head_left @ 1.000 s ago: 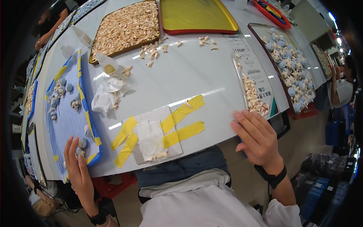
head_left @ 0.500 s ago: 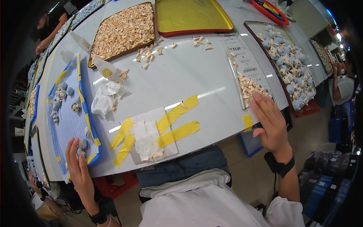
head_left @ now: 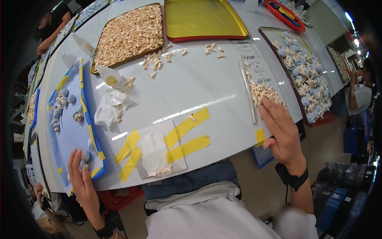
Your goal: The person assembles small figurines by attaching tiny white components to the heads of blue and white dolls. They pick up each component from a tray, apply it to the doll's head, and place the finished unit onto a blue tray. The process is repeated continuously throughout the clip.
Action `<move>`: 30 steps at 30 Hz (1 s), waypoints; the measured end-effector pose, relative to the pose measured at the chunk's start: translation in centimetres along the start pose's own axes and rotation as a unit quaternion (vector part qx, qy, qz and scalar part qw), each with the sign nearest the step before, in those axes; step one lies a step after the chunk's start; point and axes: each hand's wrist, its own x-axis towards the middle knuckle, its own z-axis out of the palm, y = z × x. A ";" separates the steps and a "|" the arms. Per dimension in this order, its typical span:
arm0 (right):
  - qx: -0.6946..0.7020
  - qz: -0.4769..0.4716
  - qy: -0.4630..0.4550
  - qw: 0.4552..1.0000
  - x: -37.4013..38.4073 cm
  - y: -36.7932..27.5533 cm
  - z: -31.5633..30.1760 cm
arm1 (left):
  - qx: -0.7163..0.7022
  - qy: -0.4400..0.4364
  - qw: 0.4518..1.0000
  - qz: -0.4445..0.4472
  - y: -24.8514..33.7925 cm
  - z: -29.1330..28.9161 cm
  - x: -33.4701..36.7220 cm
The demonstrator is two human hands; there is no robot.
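Observation:
My right hand (head_left: 283,133) lies palm down with its fingers stretched out, the fingertips at the near edge of a pile of small cream pointed pieces (head_left: 263,92). Alongside that pile runs a clear tube or rod (head_left: 248,95). My left hand (head_left: 82,181) rests at the near end of a shallow blue-lined tray (head_left: 73,131), its fingers straight. Small blue-and-cream figures (head_left: 85,156) sit by its fingertips, partly hidden, and no grip on them shows. Between my hands, a card (head_left: 181,162) with a clear round dish (head_left: 155,159) is fixed by yellow tape (head_left: 191,148).
A tray heaped with cream pieces (head_left: 127,36) stands at the back, next to a yellow tray (head_left: 205,20). On the right is a tray of blue-and-cream figures (head_left: 304,75). A white bottle (head_left: 109,76) leans by crumpled tissue (head_left: 107,109). Other people work at both sides.
The view has shifted slightly, and the far things sit a little lower in it. Both hands keep nearly the same places, the right one still beside the pile.

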 end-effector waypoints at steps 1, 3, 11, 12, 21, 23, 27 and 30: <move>-0.004 0.006 -0.005 1.000 0.0 0.1 0.0 | 0.002 0.001 1.000 -0.001 0.0 0.0 -0.1; -0.023 0.090 0.043 0.995 -0.6 -0.6 0.1 | 0.011 0.004 1.000 -0.007 0.0 0.0 -0.1; -0.038 0.236 -0.029 0.970 0.1 -3.1 0.6 | 0.043 0.014 0.999 -0.011 0.1 0.3 0.2; -0.039 0.232 -0.028 0.972 0.5 -2.9 0.7 | 0.048 0.011 0.999 -0.012 0.1 0.3 0.2; -0.026 0.216 -0.051 0.975 3.6 -1.5 1.0 | 0.039 -0.002 0.999 -0.037 -0.2 0.3 0.4; -0.022 0.215 -0.052 0.975 4.0 -1.0 1.1 | 0.046 0.002 0.998 -0.035 0.0 0.5 0.5; -0.010 0.180 0.000 0.984 6.1 0.3 -0.5 | 0.048 -0.003 0.998 -0.042 -0.2 0.1 0.5; 0.027 0.161 0.039 0.986 9.9 0.7 -2.5 | 0.039 -0.004 0.998 -0.046 -0.6 0.5 0.6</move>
